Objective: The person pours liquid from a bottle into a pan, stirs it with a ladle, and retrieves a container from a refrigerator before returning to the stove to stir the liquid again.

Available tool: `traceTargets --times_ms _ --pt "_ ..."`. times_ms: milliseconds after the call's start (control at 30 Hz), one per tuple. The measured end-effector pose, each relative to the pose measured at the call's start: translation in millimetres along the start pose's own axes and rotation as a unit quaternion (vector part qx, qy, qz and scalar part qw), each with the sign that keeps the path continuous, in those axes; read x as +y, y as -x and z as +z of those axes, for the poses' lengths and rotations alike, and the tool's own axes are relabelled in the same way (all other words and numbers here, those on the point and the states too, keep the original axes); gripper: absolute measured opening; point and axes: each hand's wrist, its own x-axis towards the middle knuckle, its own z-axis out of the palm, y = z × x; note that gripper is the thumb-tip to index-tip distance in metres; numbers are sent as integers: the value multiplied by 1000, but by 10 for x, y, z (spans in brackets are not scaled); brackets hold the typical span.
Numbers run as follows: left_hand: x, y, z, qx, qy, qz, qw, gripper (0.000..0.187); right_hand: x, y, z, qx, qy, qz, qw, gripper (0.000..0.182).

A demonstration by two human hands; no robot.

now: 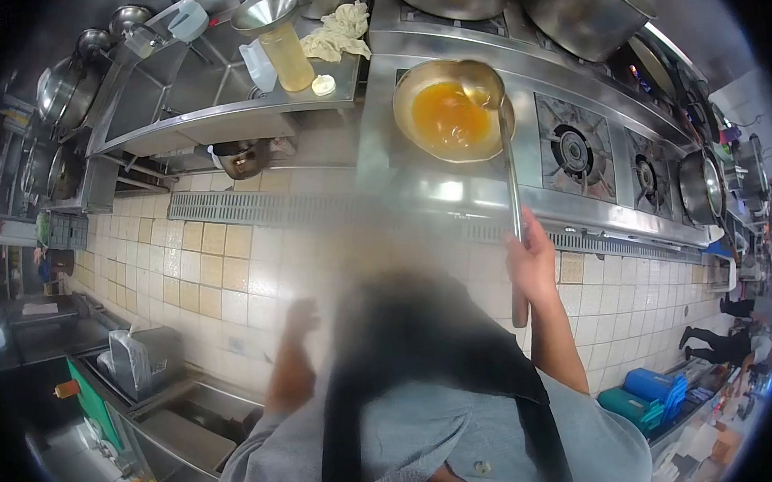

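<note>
My right hand (pixel 533 255) is wrapped around the long metal handle of a ladle (pixel 511 169). The ladle's bowl hangs over the right side of a wide metal pan (pixel 408 128) on the stove. Orange-yellow liquid (pixel 449 120) covers the pan's bottom, with shiny reflections on it. My left hand (pixel 301 320) hovers at the left of my apron, over the floor, touching nothing that I can see. It looks hazy, and its fingers are not clear.
Bare gas burners (pixel 573 148) lie right of the pan, and large pots (pixel 588 12) stand behind. At the left sink counter (pixel 213 115), a metal funnel (pixel 265 10) sits in a bottle of yellowish liquid (pixel 291 61), near a crumpled cloth (pixel 338 32). A person (pixel 723 345) is far right.
</note>
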Motion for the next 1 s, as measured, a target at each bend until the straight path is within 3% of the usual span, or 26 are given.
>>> traceTargets --times_ms 33,67,167,267,433,500,567,633,667,767,867,933,1000 --pt "-119 -138 -54 3 -84 59 995 46 1 -23 -1 -32 -26 76 996 60" --pt "-194 -215 -89 6 -168 118 979 46 79 -50 38 -12 -27 59 998 60" --pt "-43 139 40 18 -106 81 991 47 234 -199 92 23 16 -6 1000 59" --pt "-489 -152 -148 -1 -169 86 982 47 429 -499 185 46 -4 -58 997 60" --pt "-793 -86 -252 10 -170 71 983 48 113 -628 301 -8 -12 3 1000 60" --pt "-858 -91 -288 8 -177 83 981 47 -52 -568 256 -100 -224 130 961 59" --pt "-874 -125 -297 10 -165 86 983 47 -78 -550 94 -149 -278 154 936 55" --pt "-863 -103 -264 14 -151 87 985 46 -116 -467 -85 -231 -421 214 851 46" --pt "-823 -94 -233 17 -142 86 986 45 -98 -410 -151 -236 -435 212 843 40" --pt "-426 181 -44 24 -48 22 998 44 -248 -153 -249 -197 -414 203 865 42" --pt "-397 99 -21 12 -170 81 982 44 -298 13 -301 -166 -300 158 926 51" --pt "77 509 189 44 -17 -55 997 45 -347 94 -288 -140 -254 120 949 55" --pt "101 488 194 40 -25 -58 997 45 -448 185 -253 -65 -172 68 981 58"
